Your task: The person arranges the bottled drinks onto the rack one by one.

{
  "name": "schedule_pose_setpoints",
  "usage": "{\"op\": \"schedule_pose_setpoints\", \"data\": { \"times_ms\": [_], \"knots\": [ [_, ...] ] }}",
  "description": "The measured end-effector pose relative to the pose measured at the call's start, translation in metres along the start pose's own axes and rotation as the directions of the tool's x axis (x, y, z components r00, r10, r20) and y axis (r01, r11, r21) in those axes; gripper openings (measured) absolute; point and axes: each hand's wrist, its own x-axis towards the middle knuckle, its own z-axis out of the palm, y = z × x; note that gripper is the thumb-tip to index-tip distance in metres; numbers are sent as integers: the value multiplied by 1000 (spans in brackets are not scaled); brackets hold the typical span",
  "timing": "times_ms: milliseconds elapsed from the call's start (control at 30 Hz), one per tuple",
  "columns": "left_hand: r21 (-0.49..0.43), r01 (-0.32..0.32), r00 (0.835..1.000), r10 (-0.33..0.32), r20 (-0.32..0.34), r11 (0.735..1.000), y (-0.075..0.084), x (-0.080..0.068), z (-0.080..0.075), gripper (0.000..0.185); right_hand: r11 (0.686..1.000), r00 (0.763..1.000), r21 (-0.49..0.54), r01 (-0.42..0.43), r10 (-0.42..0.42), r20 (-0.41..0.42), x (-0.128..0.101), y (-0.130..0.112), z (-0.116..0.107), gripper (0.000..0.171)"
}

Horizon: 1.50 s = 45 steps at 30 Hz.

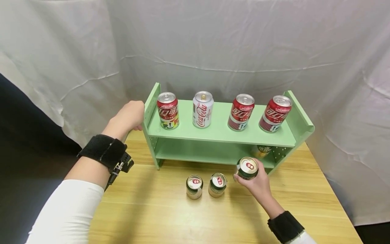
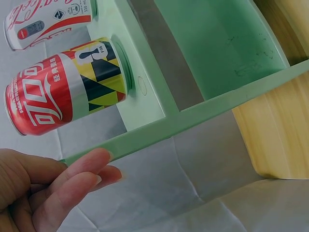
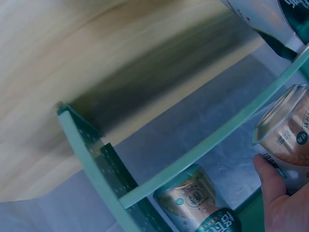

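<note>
At the left end of a green two-tier shelf, my left hand grips the side panel; in the left wrist view its thumb and fingers pinch the panel's edge. My right hand holds a green-and-gold drink can by its sides, in front of the lower tier's right part. The right wrist view shows that can beside the thumb. A similar can stands on the lower tier at the right end, partly hidden by the upper board.
Two more green-and-gold cans, a left one and a right one, stand on the wooden table. The upper tier carries several Coca-Cola cans, one white and the others red. A pale curtain hangs behind.
</note>
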Motion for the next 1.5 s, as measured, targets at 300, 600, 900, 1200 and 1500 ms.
{"op": "schedule_pose_setpoints", "data": {
  "times_ms": [300,600,900,1200,1500],
  "knots": [
    [6,-3,1000,3,-18,1000,-1,1,2,19,1000,999,8,-29,29,-22,18,-7,5,84],
    [16,-15,999,16,-33,1000,1,2,3,20,995,997,74,-66,69,-38,27,-6,11,83],
    [-10,7,1000,-7,-24,1000,-1,3,2,20,990,994,109,-90,96,-48,32,-2,18,81],
    [-8,23,1000,-23,-9,1000,1,0,1,25,993,994,53,-104,106,-33,42,0,25,77],
    [-25,27,999,-28,-17,999,1,0,2,22,986,986,42,-162,163,-30,50,2,31,76]
  ]
}}
